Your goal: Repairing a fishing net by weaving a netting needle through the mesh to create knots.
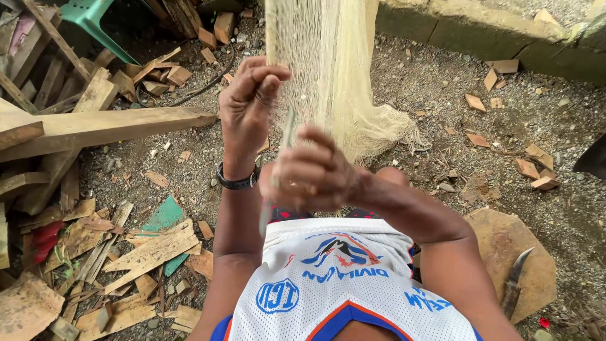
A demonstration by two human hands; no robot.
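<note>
A pale cream fishing net point(328, 69) hangs down in front of me from the top of the view, its lower end bunched near the gravel. My left hand point(249, 104), with a black wristband, is raised and pinches the net's mesh between its fingertips. My right hand point(312, 170) is closed around a thin pale netting needle point(287, 129), whose upper end points up toward the mesh and whose lower end reaches down past my wrist. Both hands are close together above my lap and white jersey.
Wooden planks and offcuts point(95, 126) lie piled at the left, with a green plastic chair point(95, 19) behind. A knife point(514, 281) rests on a flat wood slab point(505, 240) at the right. A concrete kerb point(492, 31) runs along the back.
</note>
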